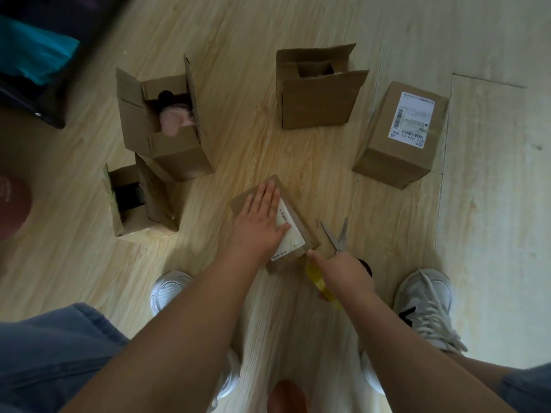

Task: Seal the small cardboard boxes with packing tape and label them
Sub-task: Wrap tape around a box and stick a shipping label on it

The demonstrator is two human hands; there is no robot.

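Box (301,225) lies on the floor (268,150) between the feet, turned at an angle, label (290,236) on top.
Left hand (262,216): flat, fingers straight and together, pressing on the label and box top.
Right hand (343,275): at the box's near corner, index finger stretched out to touch it. The other fingers hold yellow tape (320,281); the grip is blurred and partly hidden.
Edges: the box's far and left sides have open floor. Scissors (338,236) lie just beside its right side, blades apart, handles under the right hand.
Around:
- Pink-filled box (167,123), far left, flaps up. It touches the dark-filled box (140,201) nearer in.
- Far box (316,90), open.
- Sealed box (402,135), far right, closed, with its own printed sticker.
- All four stand well apart from the worked box.
- Left shoe (168,289) and right shoe (426,299) flank the arms.
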